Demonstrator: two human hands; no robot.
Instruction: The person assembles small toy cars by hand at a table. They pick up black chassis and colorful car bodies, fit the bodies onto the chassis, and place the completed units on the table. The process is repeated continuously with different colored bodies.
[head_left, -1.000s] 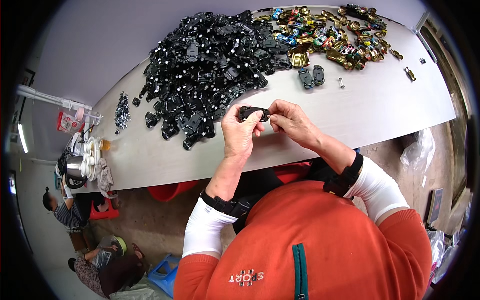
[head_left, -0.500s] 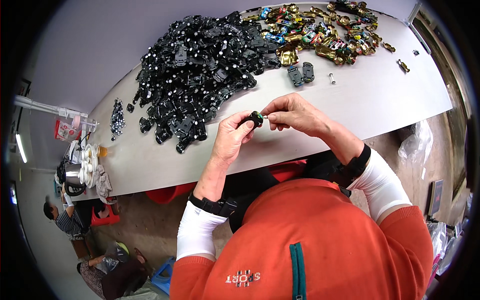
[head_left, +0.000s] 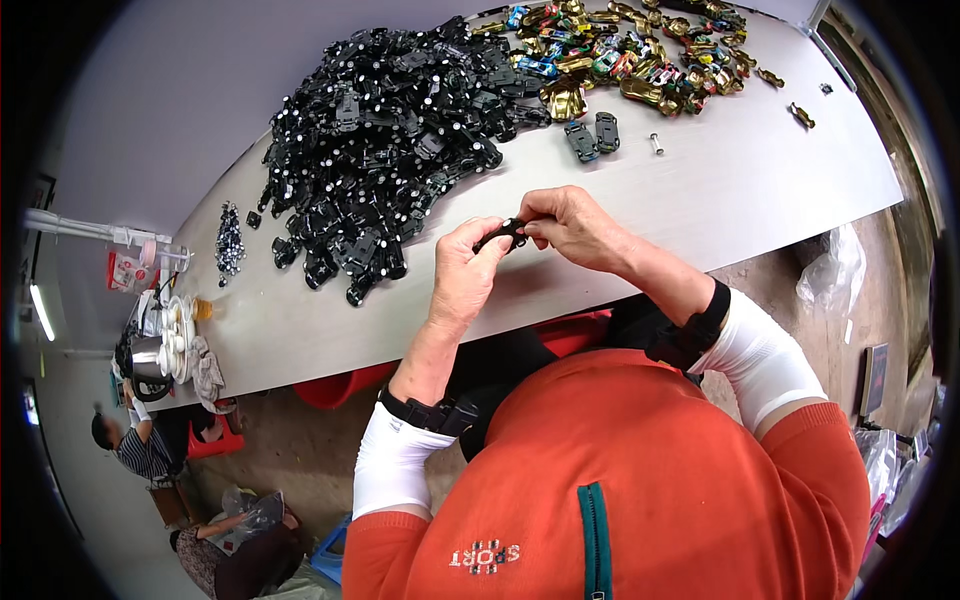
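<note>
My left hand (head_left: 464, 272) is closed on a small black toy car (head_left: 513, 231), with the thumb along its near side. The car is tilted above the front part of the table, and a pale wheel shows on it. Meeting the car at its right end, my right hand (head_left: 572, 230) has thumb and fingertips pinched together. Whatever lies between those fingertips is hidden. Beyond my hands, two grey-black toy car bases (head_left: 582, 142) lie side by side. A wheel axle (head_left: 656, 145) with a small wheel at each end lies to their right.
A big heap of black toy car bases (head_left: 375, 150) covers the far left. Gold and coloured toy car bodies (head_left: 640, 62) spread across the back right. Small wheel axles (head_left: 229, 248) form a little pile at left. Two people sit beyond the table's (head_left: 760, 190) left end.
The right fingertips have closed in on the car, and the small silvery piece seen between them is now out of sight. The car has turned in my left hand. The view has shifted slightly.
</note>
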